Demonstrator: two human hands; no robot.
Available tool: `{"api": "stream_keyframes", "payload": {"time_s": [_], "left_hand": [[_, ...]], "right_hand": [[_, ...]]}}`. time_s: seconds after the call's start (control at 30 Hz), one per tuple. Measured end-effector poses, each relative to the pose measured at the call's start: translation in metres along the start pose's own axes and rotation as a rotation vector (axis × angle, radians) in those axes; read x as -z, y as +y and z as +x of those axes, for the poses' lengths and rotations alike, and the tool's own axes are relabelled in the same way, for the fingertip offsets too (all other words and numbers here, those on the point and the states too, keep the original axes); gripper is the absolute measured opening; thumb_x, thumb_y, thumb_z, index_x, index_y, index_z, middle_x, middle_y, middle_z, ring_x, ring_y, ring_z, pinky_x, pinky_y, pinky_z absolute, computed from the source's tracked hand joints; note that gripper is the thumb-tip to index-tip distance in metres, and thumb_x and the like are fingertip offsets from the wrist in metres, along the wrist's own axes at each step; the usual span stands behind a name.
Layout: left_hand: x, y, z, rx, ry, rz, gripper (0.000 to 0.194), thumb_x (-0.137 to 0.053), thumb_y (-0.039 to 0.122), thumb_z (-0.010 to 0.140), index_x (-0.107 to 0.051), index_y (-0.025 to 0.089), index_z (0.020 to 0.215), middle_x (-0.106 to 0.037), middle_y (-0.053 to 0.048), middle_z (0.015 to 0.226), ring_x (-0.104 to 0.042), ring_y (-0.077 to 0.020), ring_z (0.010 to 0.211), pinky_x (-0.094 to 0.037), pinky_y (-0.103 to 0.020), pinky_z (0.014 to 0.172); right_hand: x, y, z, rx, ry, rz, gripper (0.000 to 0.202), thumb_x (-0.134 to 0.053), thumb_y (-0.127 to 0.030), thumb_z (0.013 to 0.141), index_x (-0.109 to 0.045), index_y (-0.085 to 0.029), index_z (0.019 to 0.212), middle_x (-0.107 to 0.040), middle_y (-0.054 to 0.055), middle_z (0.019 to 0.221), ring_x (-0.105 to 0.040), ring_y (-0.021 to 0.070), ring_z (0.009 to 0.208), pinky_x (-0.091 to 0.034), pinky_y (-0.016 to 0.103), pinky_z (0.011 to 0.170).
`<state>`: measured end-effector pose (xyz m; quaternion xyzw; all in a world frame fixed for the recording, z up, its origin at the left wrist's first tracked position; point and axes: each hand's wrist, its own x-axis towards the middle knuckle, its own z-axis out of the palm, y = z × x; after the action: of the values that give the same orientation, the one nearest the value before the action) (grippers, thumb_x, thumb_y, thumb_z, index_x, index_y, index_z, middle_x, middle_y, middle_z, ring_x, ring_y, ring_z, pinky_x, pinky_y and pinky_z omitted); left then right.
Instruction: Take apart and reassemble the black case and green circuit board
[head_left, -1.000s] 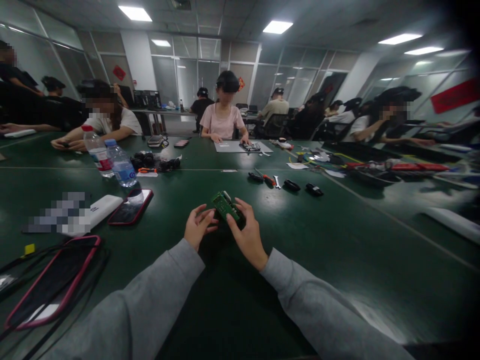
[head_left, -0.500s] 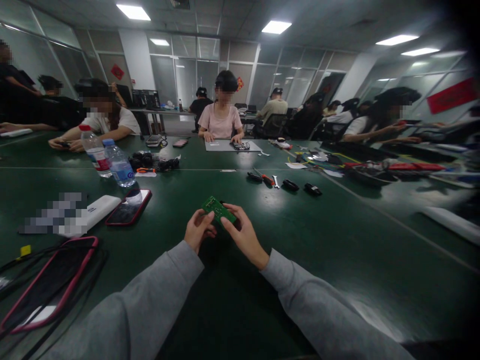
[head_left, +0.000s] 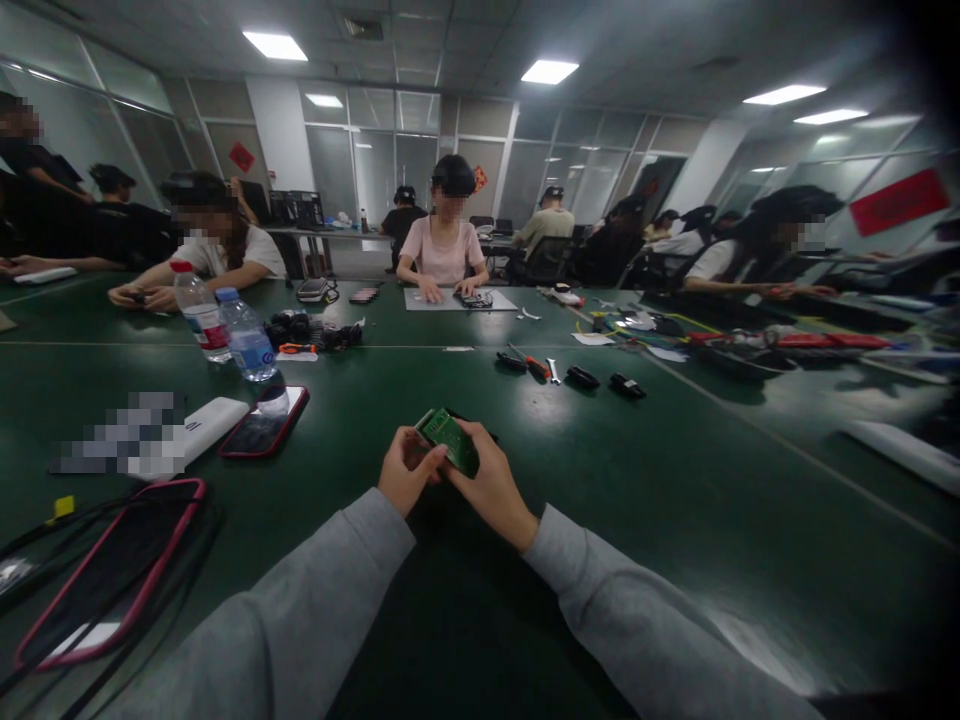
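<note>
Head view: left hand (head_left: 406,468) pinches the left end of a green circuit board (head_left: 448,440); right hand (head_left: 491,485) is clamped on its right side. Board sits tilted between both hands, above the green table (head_left: 675,480). Beyond the right hand: an orange-handled screwdriver (head_left: 537,368), a wrench (head_left: 553,371), two black objects (head_left: 582,377). Left of the left hand: a phone (head_left: 264,423), then a white slab (head_left: 217,425); past these, two bottles (head_left: 249,345). Farthest, across from both hands: a person in a pink top (head_left: 441,255)
</note>
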<state>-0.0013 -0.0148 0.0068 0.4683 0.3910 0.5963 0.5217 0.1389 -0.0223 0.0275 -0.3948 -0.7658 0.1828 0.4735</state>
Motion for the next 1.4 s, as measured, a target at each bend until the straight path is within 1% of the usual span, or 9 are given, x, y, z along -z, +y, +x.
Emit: {"api": "stream_keyframes", "payload": {"time_s": [0.13,0.23,0.43,0.5,0.6,0.77,0.87,1.13,1.4], "left_hand": [[0.009,-0.001,0.009,0.118,0.168,-0.056,0.050,-0.053,0.058,0.073,-0.048,0.015,0.098,-0.061,-0.002,0.073,-0.054,-0.0080,0.042,-0.040,-0.020,0.039],[0.019,-0.003,0.017,0.180,0.305,-0.155,0.050,-0.055,0.057,0.073,-0.050,0.015,0.099,-0.061,-0.003,0.074,-0.054,-0.0067,0.045,-0.042,-0.019,0.043],[0.024,-0.003,0.019,0.197,0.294,-0.204,0.045,-0.060,0.051,0.072,-0.052,0.015,0.098,-0.061,-0.003,0.074,-0.055,-0.0066,0.047,-0.044,-0.019,0.046],[0.023,-0.002,0.018,0.195,0.294,-0.195,0.044,-0.061,0.050,0.072,-0.053,0.014,0.097,-0.061,-0.002,0.073,-0.054,-0.0064,0.047,-0.043,-0.019,0.045],[0.022,-0.002,0.017,0.186,0.291,-0.183,0.043,-0.061,0.049,0.072,-0.054,0.015,0.096,-0.061,-0.002,0.073,-0.054,-0.0062,0.047,-0.043,-0.019,0.046],[0.020,0.000,0.017,0.189,0.288,-0.156,0.041,-0.062,0.047,0.072,-0.054,0.014,0.095,-0.061,-0.002,0.072,-0.054,-0.0068,0.046,-0.042,-0.019,0.045],[0.019,0.002,0.015,0.198,0.297,-0.148,0.040,-0.061,0.046,0.073,-0.054,0.014,0.095,-0.061,-0.002,0.072,-0.055,-0.0071,0.047,-0.042,-0.020,0.046],[0.021,-0.002,0.018,0.212,0.284,-0.144,0.035,-0.063,0.040,0.073,-0.055,0.015,0.096,-0.061,-0.002,0.073,-0.054,-0.0067,0.048,-0.044,-0.020,0.048],[0.023,-0.006,0.020,0.207,0.270,-0.143,0.034,-0.062,0.040,0.074,-0.054,0.015,0.096,-0.061,-0.002,0.073,-0.055,-0.0070,0.049,-0.044,-0.021,0.049]], "right_hand": [[0.013,0.002,0.011,0.010,0.242,-0.097,0.054,-0.057,-0.029,0.082,-0.037,-0.020,0.131,-0.047,0.009,0.126,-0.046,0.0208,0.116,-0.038,0.039,0.100],[0.033,0.015,0.025,-0.060,0.476,-0.055,0.064,-0.058,-0.037,0.081,-0.030,-0.018,0.135,-0.046,0.012,0.126,-0.050,0.0227,0.111,-0.041,0.042,0.096],[0.077,0.060,0.050,-0.320,0.833,0.267,0.066,-0.053,-0.046,0.080,-0.026,-0.015,0.132,-0.052,0.014,0.116,-0.059,0.0197,0.094,-0.051,0.037,0.080],[0.081,0.065,0.051,-0.341,0.870,0.295,0.068,-0.056,-0.046,0.078,-0.028,-0.014,0.131,-0.053,0.014,0.115,-0.060,0.0197,0.093,-0.052,0.036,0.078],[0.072,0.058,0.046,-0.292,0.671,0.191,0.067,-0.057,-0.046,0.077,-0.033,-0.015,0.133,-0.055,0.012,0.112,-0.060,0.0202,0.090,-0.052,0.035,0.075],[0.042,0.033,0.036,-0.050,0.216,-0.234,0.057,-0.057,-0.036,0.080,-0.041,-0.021,0.133,-0.053,0.009,0.119,-0.054,0.0222,0.104,-0.043,0.040,0.092],[0.030,0.032,0.033,0.010,0.048,-0.439,0.059,-0.056,-0.032,0.080,-0.037,-0.023,0.136,-0.057,0.008,0.112,-0.055,0.0225,0.098,-0.044,0.041,0.087],[0.028,0.041,0.032,0.001,-0.114,-0.577,0.062,-0.056,-0.037,0.080,-0.036,-0.022,0.137,-0.059,0.008,0.096,-0.056,0.0210,0.085,-0.046,0.036,0.076],[0.034,0.048,0.027,0.073,-0.201,-0.458,0.058,-0.052,-0.035,0.084,-0.032,-0.025,0.138,-0.056,0.008,0.114,-0.055,0.0220,0.100,-0.046,0.040,0.085]]}}
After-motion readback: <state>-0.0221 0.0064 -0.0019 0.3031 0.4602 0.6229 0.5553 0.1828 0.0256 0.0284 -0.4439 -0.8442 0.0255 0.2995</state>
